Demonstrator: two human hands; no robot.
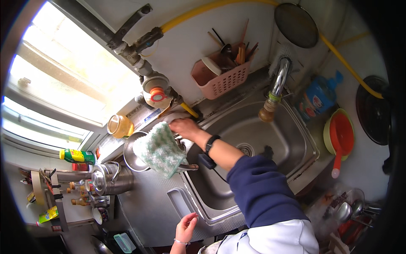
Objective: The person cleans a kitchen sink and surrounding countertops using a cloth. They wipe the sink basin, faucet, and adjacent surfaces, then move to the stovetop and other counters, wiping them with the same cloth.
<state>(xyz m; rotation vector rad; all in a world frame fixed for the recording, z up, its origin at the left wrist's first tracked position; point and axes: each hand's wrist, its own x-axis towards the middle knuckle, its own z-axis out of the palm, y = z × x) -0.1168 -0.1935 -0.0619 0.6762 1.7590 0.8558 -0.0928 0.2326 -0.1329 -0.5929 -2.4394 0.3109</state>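
My right hand (182,127) reaches across the steel sink (286,166) to its back left, at the top edge of a green-and-white checked cloth (156,148); its fingers are curled, and what they grip is unclear. The cloth lies draped over a steel pan (132,156), partly hiding it and a handle jutting out to the right. My left hand (186,226) is low in the view, beside the drainboard, with loosely bent fingers and nothing in them.
A chrome tap (279,80) hangs over the basin. Around it are a pink utensil basket (220,80), blue bottle (317,99), red dipper (341,133) and yellow hose (347,59). Left are an amber jar (122,126), steel pot (112,180), green bottle (77,155) and window (69,63).
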